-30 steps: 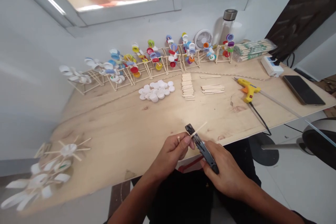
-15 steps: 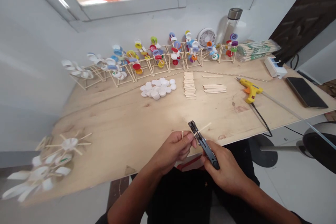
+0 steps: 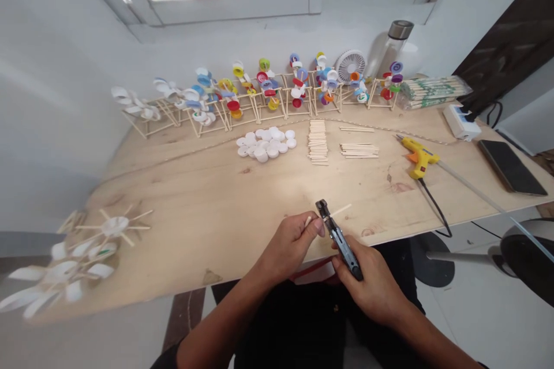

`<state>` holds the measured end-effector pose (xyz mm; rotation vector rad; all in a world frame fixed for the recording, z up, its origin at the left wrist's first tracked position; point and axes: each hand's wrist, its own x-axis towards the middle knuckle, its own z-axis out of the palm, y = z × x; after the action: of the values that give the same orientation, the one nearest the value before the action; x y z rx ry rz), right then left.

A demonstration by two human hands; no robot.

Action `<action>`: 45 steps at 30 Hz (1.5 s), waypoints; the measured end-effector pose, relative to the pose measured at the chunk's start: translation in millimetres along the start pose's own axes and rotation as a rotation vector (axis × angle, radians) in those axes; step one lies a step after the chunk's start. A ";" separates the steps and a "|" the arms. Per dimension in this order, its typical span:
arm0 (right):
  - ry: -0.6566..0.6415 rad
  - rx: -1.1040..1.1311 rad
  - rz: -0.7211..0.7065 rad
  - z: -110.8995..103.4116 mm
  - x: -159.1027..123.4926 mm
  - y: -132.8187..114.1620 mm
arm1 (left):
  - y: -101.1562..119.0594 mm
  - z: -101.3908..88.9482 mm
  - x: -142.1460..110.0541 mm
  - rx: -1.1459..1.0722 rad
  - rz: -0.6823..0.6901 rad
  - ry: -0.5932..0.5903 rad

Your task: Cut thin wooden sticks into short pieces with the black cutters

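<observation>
My left hand [image 3: 298,242] pinches stick [image 3: 341,211]; right hand [image 3: 373,281] clasps pliers [image 3: 344,246]. Stick now lies flatter toward two o'clock, seemingly seated between the jaws.

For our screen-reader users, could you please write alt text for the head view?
The right hand holds a plier-like tool across a thin stick in the left hand. White caps and a glue gun lie on the table.

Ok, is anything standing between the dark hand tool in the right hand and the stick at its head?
Nothing visible: the stick lies right at the head of the dark hand tool in the right hand. The left hand has its fingertips close beside that head, opposite the stick's free end.
</observation>
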<state>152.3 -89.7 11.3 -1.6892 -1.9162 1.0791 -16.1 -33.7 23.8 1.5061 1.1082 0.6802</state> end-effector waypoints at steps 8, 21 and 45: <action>-0.007 0.023 -0.014 1.0 0.7 -0.1 | -1.0 -0.7 0.6 0.070 0.019 -0.010; -0.012 0.009 -0.002 1.4 2.6 0.3 | -2.0 -1.9 4.1 0.037 0.001 -0.031; -0.031 0.010 0.069 1.2 6.4 0.3 | -15.1 4.9 0.0 0.826 0.233 0.060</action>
<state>150.2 -84.0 9.0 -1.7549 -1.8809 1.1453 -16.0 -36.3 8.1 2.3531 1.3551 0.4304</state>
